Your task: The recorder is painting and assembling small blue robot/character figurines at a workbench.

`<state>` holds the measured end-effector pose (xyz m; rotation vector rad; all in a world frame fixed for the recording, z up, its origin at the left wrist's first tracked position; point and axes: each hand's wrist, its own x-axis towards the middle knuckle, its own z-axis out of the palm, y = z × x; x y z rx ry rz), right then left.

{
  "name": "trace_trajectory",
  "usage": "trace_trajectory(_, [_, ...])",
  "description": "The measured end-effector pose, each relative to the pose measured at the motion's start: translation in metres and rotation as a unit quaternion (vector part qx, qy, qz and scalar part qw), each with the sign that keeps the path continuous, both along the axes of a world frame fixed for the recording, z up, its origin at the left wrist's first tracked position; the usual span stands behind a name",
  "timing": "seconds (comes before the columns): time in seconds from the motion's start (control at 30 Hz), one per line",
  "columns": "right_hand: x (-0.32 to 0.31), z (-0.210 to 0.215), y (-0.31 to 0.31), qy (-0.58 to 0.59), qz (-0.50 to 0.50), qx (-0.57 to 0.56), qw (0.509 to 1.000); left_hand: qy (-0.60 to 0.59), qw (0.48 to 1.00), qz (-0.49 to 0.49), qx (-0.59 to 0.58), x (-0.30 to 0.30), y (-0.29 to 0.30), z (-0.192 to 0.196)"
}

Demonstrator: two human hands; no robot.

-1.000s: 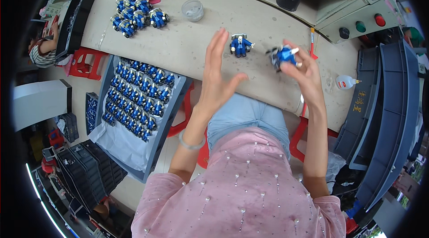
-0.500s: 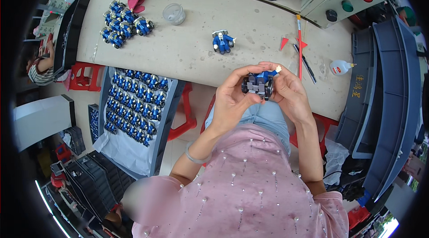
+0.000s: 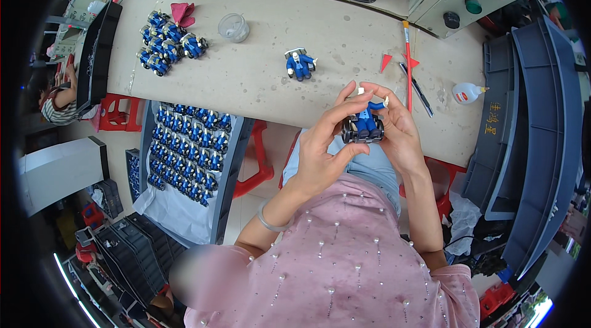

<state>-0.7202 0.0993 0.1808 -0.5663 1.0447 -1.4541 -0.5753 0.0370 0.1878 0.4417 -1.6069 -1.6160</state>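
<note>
The blue figurine (image 3: 365, 123) sits between left fingers (image 3: 345, 109) and right fingers (image 3: 388, 93).

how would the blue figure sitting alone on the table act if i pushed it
The blue figure might roll, since dark, wheel-like parts show at its sides. It probably feels stiff, as its moulded body looks like hard plastic. Its outstretched arm could be the part that snags.

The held figure (image 3: 365, 121) looks like glossy plastic. The counter (image 3: 252, 85) appears smooth and matt. The cup (image 3: 234, 28) at far left seems clear plastic; the crate (image 3: 548, 137) at right, matt plastic; the white sheet (image 3: 178, 214) at left, crinkled and paper-like.
</note>
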Motion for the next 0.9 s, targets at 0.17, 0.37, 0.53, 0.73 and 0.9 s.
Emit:
trace_trajectory(0.17, [-0.0036, -0.0014, -0.0011, 0.014, 0.022, -0.007, 1.000, -0.003, 1.000, 0.004, -0.002, -0.0013, -0.0003, 0.0011])
trace_trajectory(0.37, [-0.0020, 0.0000, -0.0025, -0.005, 0.015, -0.008, 1.000, -0.007, 1.000, 0.013, 0.004, -0.0029, -0.0001, 0.0019])
trace_trajectory(0.53, [0.0001, 0.0002, -0.0033, -0.026, 0.011, -0.002, 1.000, -0.014, 1.000, 0.015, 0.008, -0.0021, -0.0006, 0.0018])
trace_trajectory(0.73, [0.0009, 0.0006, -0.0029, -0.019, 0.010, 0.002, 1.000, 0.005, 0.999, 0.020, 0.050, -0.0015, -0.0008, 0.0009])
trace_trajectory(0.9, [0.0020, 0.0040, -0.0023, -0.013, 0.008, -0.013, 1.000, 0.050, 0.985, 0.012, 0.164, 0.0002, -0.0037, -0.0026])
